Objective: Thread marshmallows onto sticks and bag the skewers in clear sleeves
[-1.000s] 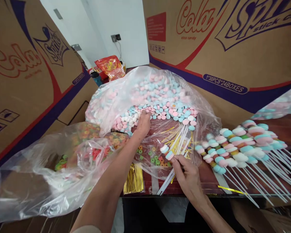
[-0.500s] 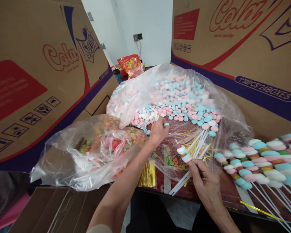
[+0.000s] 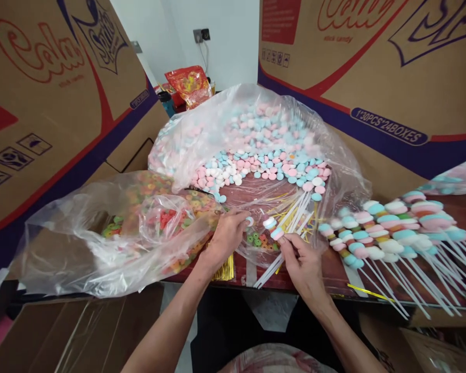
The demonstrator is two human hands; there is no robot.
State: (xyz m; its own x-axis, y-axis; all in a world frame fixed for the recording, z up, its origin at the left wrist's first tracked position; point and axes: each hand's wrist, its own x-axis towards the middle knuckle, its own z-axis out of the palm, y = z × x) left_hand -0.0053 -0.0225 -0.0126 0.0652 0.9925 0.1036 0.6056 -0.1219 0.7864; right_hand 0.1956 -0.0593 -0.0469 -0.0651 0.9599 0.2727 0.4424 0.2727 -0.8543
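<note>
Head view:
- Two printed cardboard boxes, the left box [image 3: 42,103] and the right box [image 3: 373,88], are standing behind the red-brown table [image 3: 336,270].
- A large clear bag [image 3: 202,137] is lying open on the table, with pink, blue and white marshmallows [image 3: 270,155] spilling from its mouth.
- A second clear bag [image 3: 77,259], holding coloured ring candies [image 3: 163,215], is spreading over the table's left side.
- Layered marshmallow skewers [image 3: 392,230] are lying in a cluster on the right, their white sticks pointing toward the near edge.
- The left hand [image 3: 225,235] is holding a small pale piece [image 3: 249,221] between closed fingers, just beside the skewer's upper end.
- The right hand [image 3: 305,259] is pinching the short skewer [image 3: 273,228] just below its blue, white and pink pieces, keeping it tilted above the table's middle.
- A red packet [image 3: 190,83] is standing behind the bags.
- Loose white sticks [image 3: 297,210] are lying among gold ties [image 3: 309,231], beyond the right hand.
- One yellow tie [image 3: 368,292] is lying at the near edge.
</note>
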